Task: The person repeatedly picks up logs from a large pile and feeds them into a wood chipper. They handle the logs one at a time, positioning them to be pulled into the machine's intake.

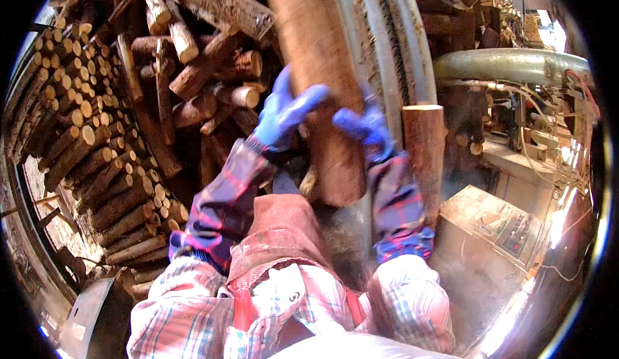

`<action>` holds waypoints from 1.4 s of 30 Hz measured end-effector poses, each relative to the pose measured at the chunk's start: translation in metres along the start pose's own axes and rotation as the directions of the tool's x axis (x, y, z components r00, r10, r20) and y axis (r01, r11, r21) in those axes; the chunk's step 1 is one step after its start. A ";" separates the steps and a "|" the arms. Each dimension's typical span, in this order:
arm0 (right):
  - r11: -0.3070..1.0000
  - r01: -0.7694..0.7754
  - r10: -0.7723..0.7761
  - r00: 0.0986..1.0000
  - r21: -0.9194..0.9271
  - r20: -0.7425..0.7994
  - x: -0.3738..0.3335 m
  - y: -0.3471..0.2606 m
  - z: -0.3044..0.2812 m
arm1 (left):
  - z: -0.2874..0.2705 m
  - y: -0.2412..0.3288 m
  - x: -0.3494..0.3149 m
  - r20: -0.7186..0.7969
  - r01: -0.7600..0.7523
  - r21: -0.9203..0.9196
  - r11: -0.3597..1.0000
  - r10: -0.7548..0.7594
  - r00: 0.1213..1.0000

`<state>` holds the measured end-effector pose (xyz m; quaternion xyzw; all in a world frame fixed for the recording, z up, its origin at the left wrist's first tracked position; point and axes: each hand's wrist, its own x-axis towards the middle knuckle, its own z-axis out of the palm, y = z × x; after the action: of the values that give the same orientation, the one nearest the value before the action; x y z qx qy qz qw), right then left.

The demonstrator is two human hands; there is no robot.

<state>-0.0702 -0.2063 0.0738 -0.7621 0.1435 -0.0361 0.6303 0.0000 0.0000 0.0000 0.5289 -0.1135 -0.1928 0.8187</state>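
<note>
Gloved hands [284,111] [367,127] grip rough, seemingly barkless log [316,56].

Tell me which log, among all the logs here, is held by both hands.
The big reddish log at centre: left hand and right hand, in blue gloves, grip its sides. The others lie stacked, untouched.

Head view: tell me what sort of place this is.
Probably a sawmill or wood-processing yard. Both gloved hands, left hand and right hand, grip a thick log beside a machine guard; cut logs are stacked high, and a dusty control box stands nearby.
</note>
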 end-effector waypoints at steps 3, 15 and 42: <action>0.995 -0.067 0.058 0.991 0.076 0.116 0.037 -0.092 -0.038 | 0.073 0.063 0.010 0.010 -0.046 0.025 0.999 0.046 0.999; 0.259 -0.288 0.090 0.958 -0.922 -0.274 0.118 0.083 -0.187 | -0.106 -0.063 -0.164 -0.476 0.615 0.163 0.772 -0.484 0.734; 0.715 -0.644 0.679 0.543 -0.274 0.494 -0.135 0.430 0.432 | -0.532 -0.305 -0.295 -0.604 -0.278 -0.782 0.558 -0.788 0.119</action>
<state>-0.1713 0.1695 -0.4144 -0.6445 0.2287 0.4342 0.5863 -0.1179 0.4544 -0.4924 0.1256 0.6371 -0.0025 0.7605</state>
